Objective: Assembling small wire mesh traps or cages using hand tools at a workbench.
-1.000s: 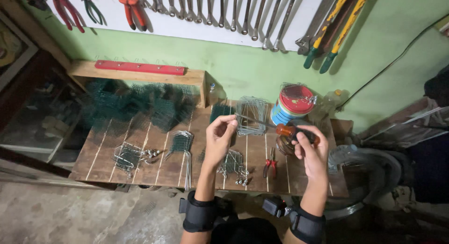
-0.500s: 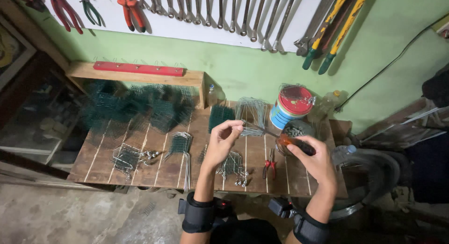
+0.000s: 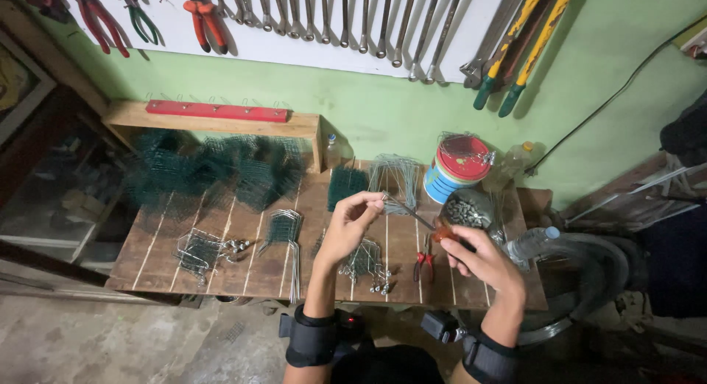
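**Inspector:** Report the hands.

**Assistant:** The left hand (image 3: 352, 220) is raised over the middle of the wooden worktop (image 3: 147, 255), its fingers (image 3: 368, 202) pressed together in a pinch on one end of a thin wire piece (image 3: 401, 209). The right hand (image 3: 482, 260) sits lower and nearer the person, fingers curled shut around the orange handle of a hand tool (image 3: 442, 231). What kind of tool I cannot tell; its tip is too small to read.

**Inspector:** How does the wire lie relative to the two hands?

**Assistant:** Its long axis runs diagonally, from the left pinch down and rightward to the tool's tip. It is held off the worktop, between the hands. The left hand is at its upper end; the right hand reaches it only through the tool.

**Inspector:** Surroundings?

**Assistant:** Just below the left hand lies a cluster of bent wire pieces (image 3: 364, 260). Red-handled pliers (image 3: 423, 265) lie on the boards beside the right hand. Behind it stand a bowl of small dark parts (image 3: 465, 209) and a striped tin with a red lid (image 3: 458, 169). Folded green mesh (image 3: 213, 174) is stacked at the far left, with a small wire cage (image 3: 195, 250) near the front edge. Spanners (image 3: 353, 19) hang on the wall above.
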